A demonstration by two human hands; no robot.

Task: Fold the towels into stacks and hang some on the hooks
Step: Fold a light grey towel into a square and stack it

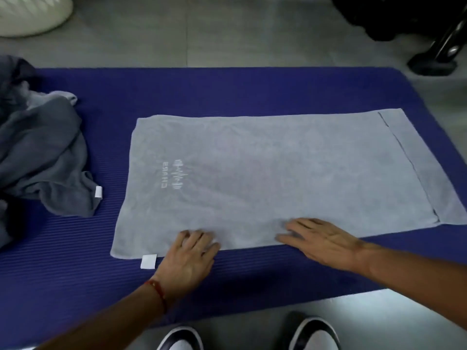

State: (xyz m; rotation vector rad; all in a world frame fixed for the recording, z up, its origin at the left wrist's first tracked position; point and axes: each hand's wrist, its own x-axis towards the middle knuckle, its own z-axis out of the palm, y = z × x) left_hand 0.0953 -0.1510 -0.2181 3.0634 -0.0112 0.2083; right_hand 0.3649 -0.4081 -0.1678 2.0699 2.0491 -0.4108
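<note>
A light grey towel (278, 173) lies spread flat on a blue ribbed mat (227, 87), with a white logo near its left end and a white tag at its near left corner. My left hand (188, 258) rests on the towel's near edge, fingers slightly bent on the cloth. My right hand (321, 239) lies flat on the same near edge, fingers straight and pointing left. A heap of darker grey towels (43, 152) sits crumpled on the mat's left end.
Grey tiled floor (202, 31) surrounds the mat. A white ribbed basket (30, 13) stands at the far left. A black wheeled base (434, 59) stands at the far right. My two shoes (313, 334) show at the bottom edge.
</note>
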